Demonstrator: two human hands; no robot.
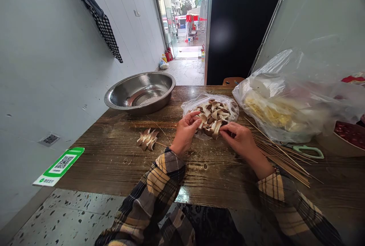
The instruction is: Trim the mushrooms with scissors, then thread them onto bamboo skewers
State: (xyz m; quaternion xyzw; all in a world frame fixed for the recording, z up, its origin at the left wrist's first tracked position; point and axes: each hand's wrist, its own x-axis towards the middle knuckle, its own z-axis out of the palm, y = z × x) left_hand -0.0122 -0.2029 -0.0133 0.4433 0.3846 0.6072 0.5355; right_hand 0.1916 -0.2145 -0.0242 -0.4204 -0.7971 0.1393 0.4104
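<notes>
Oyster mushroom pieces (212,111), brown-capped with pale stems, are heaped in a clear plastic bag (234,112) on the wooden table. My left hand (185,131) is at the near left side of the heap, thumb and fingers closed on a mushroom piece (203,119). From the right, my right hand (241,137) pinches the end of another mushroom piece (217,127) at the bag's front. Left of my left wrist lies a skewer threaded with mushroom pieces (147,139); its bare stick runs toward my wrist.
A large steel basin (139,93) stands at the table's far left. Loose bamboo skewers (282,158) and green-handled scissors (309,151) lie to the right. Behind them sits a big plastic bag with yellow food (268,111), beside a bowl of dark red pieces (349,135). A QR-code sign (61,165) marks the left edge.
</notes>
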